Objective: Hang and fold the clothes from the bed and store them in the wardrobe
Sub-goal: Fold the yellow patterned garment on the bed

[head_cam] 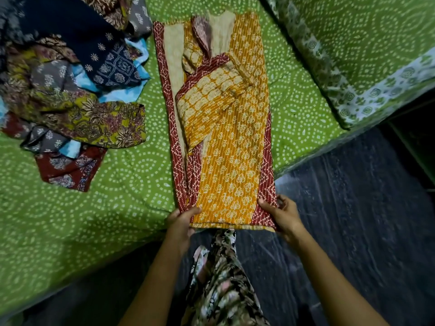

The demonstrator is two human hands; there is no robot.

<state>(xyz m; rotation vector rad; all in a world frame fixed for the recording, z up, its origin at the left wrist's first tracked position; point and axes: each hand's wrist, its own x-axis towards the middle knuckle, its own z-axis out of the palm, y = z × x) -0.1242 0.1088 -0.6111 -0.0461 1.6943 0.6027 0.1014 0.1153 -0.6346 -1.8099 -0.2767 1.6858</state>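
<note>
A long orange garment [233,147] with white print and red borders lies flat on the green bed [122,208], its sides and a sleeve folded inward into a narrow strip. My left hand [180,222] pinches the hem's left corner at the bed's near edge. My right hand [281,214] grips the hem's right corner, thumb on top of the red border. A heap of unfolded clothes [70,90] in dark blue, olive floral, grey and maroon sits on the bed to the left.
A pillow or folded cover [367,52] in the same green print with a white floral border lies at the upper right. Dark floor [353,231] runs below and right of the bed corner. My patterned skirt [223,278] hangs between my arms.
</note>
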